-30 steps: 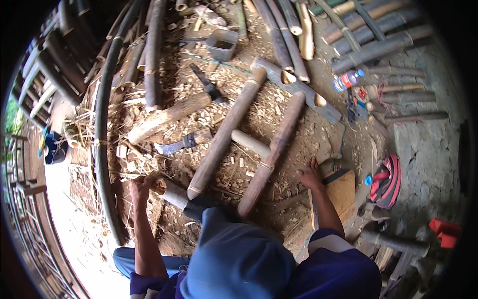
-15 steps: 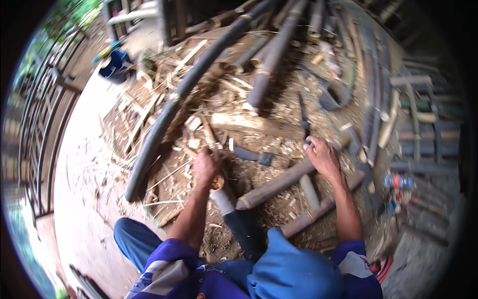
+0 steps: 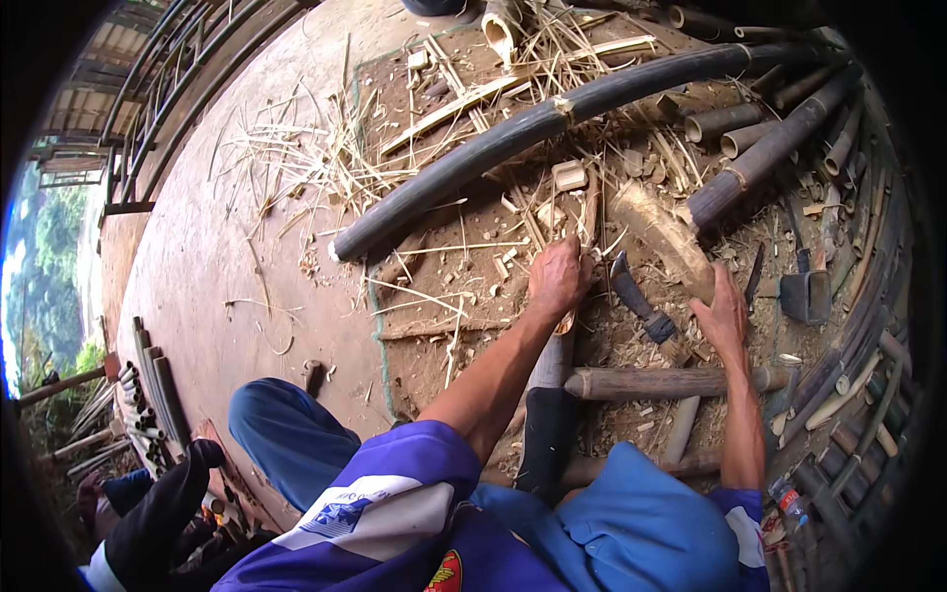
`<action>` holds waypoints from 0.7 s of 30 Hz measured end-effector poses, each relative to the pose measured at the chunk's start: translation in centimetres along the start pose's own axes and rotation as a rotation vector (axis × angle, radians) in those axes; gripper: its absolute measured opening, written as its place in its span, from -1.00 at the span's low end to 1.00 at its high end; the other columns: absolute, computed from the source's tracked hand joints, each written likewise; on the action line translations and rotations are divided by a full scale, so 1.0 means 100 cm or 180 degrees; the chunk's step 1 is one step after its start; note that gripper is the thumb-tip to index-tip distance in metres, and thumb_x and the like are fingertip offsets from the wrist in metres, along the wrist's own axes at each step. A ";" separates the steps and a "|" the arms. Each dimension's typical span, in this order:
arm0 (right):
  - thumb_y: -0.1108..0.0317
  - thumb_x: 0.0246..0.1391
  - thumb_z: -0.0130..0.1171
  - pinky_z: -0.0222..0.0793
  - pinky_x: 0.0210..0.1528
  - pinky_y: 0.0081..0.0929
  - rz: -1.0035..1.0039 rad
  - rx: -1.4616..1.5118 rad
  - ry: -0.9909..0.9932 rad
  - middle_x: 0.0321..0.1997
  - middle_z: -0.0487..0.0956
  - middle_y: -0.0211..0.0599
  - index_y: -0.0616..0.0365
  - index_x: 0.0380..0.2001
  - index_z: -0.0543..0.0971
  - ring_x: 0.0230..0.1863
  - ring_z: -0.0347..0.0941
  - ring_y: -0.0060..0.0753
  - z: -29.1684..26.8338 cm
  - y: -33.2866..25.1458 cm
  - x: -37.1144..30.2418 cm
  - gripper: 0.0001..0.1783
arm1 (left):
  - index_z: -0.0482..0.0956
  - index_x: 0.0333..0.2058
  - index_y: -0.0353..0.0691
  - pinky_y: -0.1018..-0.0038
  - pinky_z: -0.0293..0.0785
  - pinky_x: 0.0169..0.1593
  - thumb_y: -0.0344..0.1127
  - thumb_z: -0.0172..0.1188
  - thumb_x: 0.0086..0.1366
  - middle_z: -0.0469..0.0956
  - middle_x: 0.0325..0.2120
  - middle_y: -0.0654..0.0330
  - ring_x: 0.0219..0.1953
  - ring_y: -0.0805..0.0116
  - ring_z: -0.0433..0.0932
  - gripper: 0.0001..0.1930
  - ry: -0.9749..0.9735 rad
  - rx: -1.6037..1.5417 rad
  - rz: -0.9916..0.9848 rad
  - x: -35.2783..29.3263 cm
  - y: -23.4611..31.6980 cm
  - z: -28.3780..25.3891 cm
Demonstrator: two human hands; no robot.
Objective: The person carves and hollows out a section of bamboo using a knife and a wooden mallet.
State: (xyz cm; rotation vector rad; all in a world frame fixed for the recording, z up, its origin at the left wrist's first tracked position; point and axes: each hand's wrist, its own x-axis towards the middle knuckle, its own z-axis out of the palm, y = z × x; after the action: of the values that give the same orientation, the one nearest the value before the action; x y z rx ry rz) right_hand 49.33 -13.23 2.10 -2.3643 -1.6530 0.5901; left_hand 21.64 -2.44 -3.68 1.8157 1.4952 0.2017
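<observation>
My left hand (image 3: 557,276) is closed in a fist above the pale cut end of a grey cylinder (image 3: 552,362) with a black covering lower down. A thin brown stick (image 3: 592,202) rises beside this fist; whether the fingers hold it is hidden. My right hand (image 3: 723,311) curls its fingers around the near end of a thick, chopped wooden log (image 3: 666,235). Between both hands lies a curved blade (image 3: 628,284) with a dark collar and wooden handle. A dark bamboo pole (image 3: 661,383) lies crosswise beneath my right forearm. Right of that hand is a narrow dark blade (image 3: 755,273).
A long dark bamboo pole (image 3: 464,178) arches across the ground beyond my hands. Pale shavings (image 3: 316,163) and strips litter the left. More bamboo tubes (image 3: 764,148) crowd the far right, near a dark square-mouthed container (image 3: 804,296). A plastic bottle (image 3: 787,500) is at lower right.
The view has swung left, so the work area appears farther right and more floor shows at left. My right hand's fingers now wrap the log's end more plainly.
</observation>
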 end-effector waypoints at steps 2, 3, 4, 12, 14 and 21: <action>0.37 -0.14 0.33 0.31 0.22 -0.17 0.0350 0.0543 -0.0032 0.13 0.48 0.01 0.28 0.19 0.34 0.15 0.44 -0.01 -0.016 -0.011 -0.020 -0.24 | 0.61 -0.04 -0.39 0.22 0.59 -0.04 -0.25 0.30 0.26 0.69 -0.23 -0.05 -0.15 0.15 0.67 -0.62 -0.0664 -0.1249 -0.0227 0.014 -0.022 -0.011; 0.35 -0.12 0.34 0.31 0.21 -0.20 0.0213 0.1034 0.0052 0.12 0.48 -0.03 0.29 0.20 0.33 0.14 0.43 -0.07 -0.022 -0.007 -0.037 -0.24 | 0.63 -0.08 -0.39 0.30 0.62 -0.10 -0.29 0.29 0.29 0.69 -0.28 0.03 -0.21 0.26 0.66 -0.69 -0.0568 -0.2051 0.0088 0.019 -0.032 -0.022; 0.34 -0.10 0.34 0.31 0.20 -0.23 0.0168 0.1408 0.0278 0.11 0.48 -0.06 0.30 0.21 0.33 0.12 0.43 -0.14 -0.045 0.007 -0.066 -0.23 | 0.64 -0.08 -0.33 0.39 0.64 -0.16 -0.32 0.28 0.32 0.68 -0.30 0.08 -0.24 0.33 0.67 -0.74 -0.0815 -0.2912 -0.0135 0.025 -0.024 -0.038; 0.22 0.00 0.38 0.30 0.17 -0.34 0.2132 0.2838 0.1377 0.12 0.46 -0.15 0.31 0.26 0.34 0.08 0.40 -0.32 -0.025 0.017 -0.238 -0.21 | 0.68 -0.22 -0.28 0.49 0.53 -0.41 -0.31 0.26 0.22 0.66 -0.47 0.20 -0.50 0.44 0.59 -0.79 -0.0192 0.0044 -0.0283 -0.005 -0.188 -0.281; 0.23 0.00 0.38 0.30 0.17 -0.34 0.2452 0.2948 0.1402 0.12 0.46 -0.14 0.30 0.27 0.32 0.08 0.40 -0.31 -0.009 0.010 -0.257 -0.20 | 0.69 -0.41 -0.29 0.38 0.53 -0.49 -0.30 0.28 0.10 0.65 -0.57 0.15 -0.59 0.35 0.59 -0.83 -0.0754 0.1529 -0.0682 -0.041 -0.247 -0.306; 0.26 -0.02 0.37 0.29 0.18 -0.33 0.2668 0.3121 0.0744 0.14 0.44 -0.11 0.27 0.32 0.26 0.09 0.38 -0.27 0.041 -0.039 -0.276 -0.15 | 0.57 -0.35 -0.30 0.15 0.58 -0.07 -0.26 0.56 -0.20 0.66 -0.28 -0.12 -0.14 -0.08 0.65 -0.56 -0.0505 0.1841 -0.1482 -0.229 -0.397 -0.243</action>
State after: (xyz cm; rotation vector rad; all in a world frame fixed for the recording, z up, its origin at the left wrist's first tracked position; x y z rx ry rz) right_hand 36.11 -37.83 5.65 -2.0703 -0.0748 0.9108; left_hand -29.50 -10.99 -4.27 1.7768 1.9357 -0.6471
